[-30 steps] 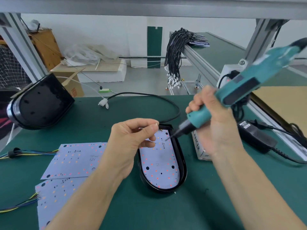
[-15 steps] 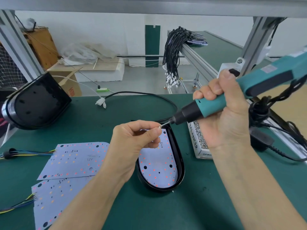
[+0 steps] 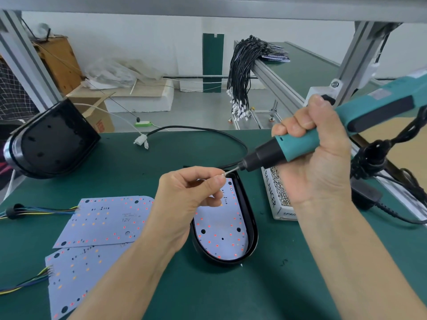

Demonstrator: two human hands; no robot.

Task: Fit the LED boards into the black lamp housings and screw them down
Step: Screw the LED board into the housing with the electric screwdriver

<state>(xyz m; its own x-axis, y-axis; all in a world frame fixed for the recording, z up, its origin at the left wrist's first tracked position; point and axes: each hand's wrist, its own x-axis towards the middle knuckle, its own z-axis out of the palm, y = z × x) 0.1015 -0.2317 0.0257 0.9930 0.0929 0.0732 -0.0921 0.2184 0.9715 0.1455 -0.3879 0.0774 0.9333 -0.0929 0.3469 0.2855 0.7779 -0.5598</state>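
Head view: black lamp housing point(image 3: 250, 218), glossy plastic, rounded at its near end, lying open side up on green counter point(image 3: 277, 292). Inside it, pale flat LED board point(image 3: 221, 236), dotted with small red points and round holes. Above housing's far end, left hand point(image 3: 184, 199), thumb and forefinger pinched on tiny silvery screw point(image 3: 223, 174), other fingers curled. Touching that screw, thin metal bit of teal electric screwdriver point(image 3: 300, 144), black-nosed, tilted down-left, gripped in closed fist of right hand point(image 3: 318, 162). Just right of housing, white cardboard box point(image 3: 275, 202) heaped with small shiny screws. Left of housing, two loose boards point(image 3: 108, 220) flat on counter, coloured wires trailing from their left edges. Far left of housing, second housing point(image 3: 50, 139) propped on its side, dark back showing. Beyond housing, black cable point(image 3: 208, 130) looping across counter.
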